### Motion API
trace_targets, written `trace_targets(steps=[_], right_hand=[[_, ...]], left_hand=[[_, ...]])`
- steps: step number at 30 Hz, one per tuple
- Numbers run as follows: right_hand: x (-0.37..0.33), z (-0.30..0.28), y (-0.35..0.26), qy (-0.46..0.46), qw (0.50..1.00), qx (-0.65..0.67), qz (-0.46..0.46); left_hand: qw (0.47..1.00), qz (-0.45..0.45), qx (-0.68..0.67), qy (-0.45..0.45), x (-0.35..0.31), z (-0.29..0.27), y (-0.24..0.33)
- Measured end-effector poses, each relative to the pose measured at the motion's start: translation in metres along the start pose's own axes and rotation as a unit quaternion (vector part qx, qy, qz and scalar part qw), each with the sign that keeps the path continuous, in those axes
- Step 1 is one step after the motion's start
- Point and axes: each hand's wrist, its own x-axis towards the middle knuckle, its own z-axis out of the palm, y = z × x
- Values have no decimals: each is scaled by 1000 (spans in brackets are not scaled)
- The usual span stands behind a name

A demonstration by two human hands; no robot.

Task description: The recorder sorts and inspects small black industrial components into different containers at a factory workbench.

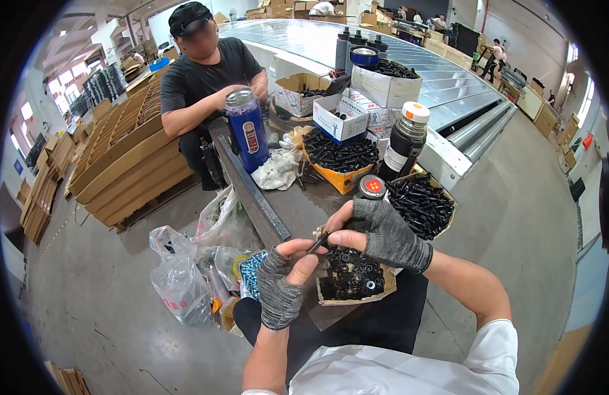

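Both my hands wear grey fingerless gloves and meet over the near end of the dark bench. A short black bolt-like piece [318, 243] is pinched between them; its exact shape is partly covered by fingers. My left hand [285, 284] grips its lower end with thumb and fingers. On its upper end close the thumb and forefinger of my right hand [387, 236]. Just below the hands, a shallow carton tray [349, 302] holds black rings and washers [357, 271]. Beside my right hand, an open box holds many black bolt-like parts [420, 205].
Across the bench [255, 197] sits a person in black [209, 72]. A blue bottle [247, 135], a black thermos [403, 145], a round-lidded jar [371, 187] and an orange box [344, 180] of black parts crowd the top. Plastic bags [179, 283] hang at left.
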Motion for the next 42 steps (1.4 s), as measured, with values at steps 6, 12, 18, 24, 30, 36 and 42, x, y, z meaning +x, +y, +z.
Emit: trace_targets(steps=[6, 12, 18, 24, 30, 36, 42], right_hand=[[0, 8, -2, 14, 999, 26, -43], [3, 7, -13, -34, 989, -100, -105], [-1, -9, 9, -94, 968, -222, -68], [-14, 18, 37, -249, 882, -400, 7], [-15, 9, 39, -195, 909, -367, -41], [-5, -10, -10, -15, 998, 14, 61], [0, -4, -14, -38, 997, 45, 50]], left_hand=[[1000, -5, 0, 22, -1, 2, 0], [999, 0, 30, 33, -2, -2, -9], [993, -20, -104, 44, 1, -7, -8], [995, -14, -83, 46, 0, -12, -9], [996, 1, -78, 45, 0, -14, -9], [999, -8, -52, 3, -2, -8, 0], [999, -11, -50, -14, -1, 2, -1]])
